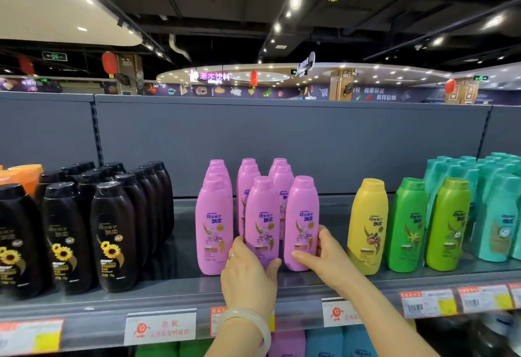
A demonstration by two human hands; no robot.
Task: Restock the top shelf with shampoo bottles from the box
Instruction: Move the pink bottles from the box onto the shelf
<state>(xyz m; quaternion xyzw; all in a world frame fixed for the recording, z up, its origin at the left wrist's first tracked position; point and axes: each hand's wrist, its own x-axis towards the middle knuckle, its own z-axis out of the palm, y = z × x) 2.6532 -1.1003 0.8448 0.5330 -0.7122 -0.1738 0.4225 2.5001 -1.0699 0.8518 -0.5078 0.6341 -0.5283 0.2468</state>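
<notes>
Both hands are up at the top shelf (180,286), each wrapped round a pink shampoo bottle standing upright at the front of the pink group. The left hand (248,277) has its fingers (239,246) curled round the lower body of the middle pink bottle (262,215), thumb across the front. The right hand (324,255) grips the right-hand pink bottle (301,215) the same way, its fingers (322,232) behind it. Both bottles are rounded, glossy pink with matching flip caps, a flower picture and a gold band; the label reads "Rejoice" over Chinese characters. More pink bottles (214,215) stand just left of and behind the fingers. Further left are black Rejoice bottles (112,238) marked "2in1" with sunflowers; right of the fingers stand a yellow bottle (366,224), green bottles (408,221) and teal bottles (499,215).
</notes>
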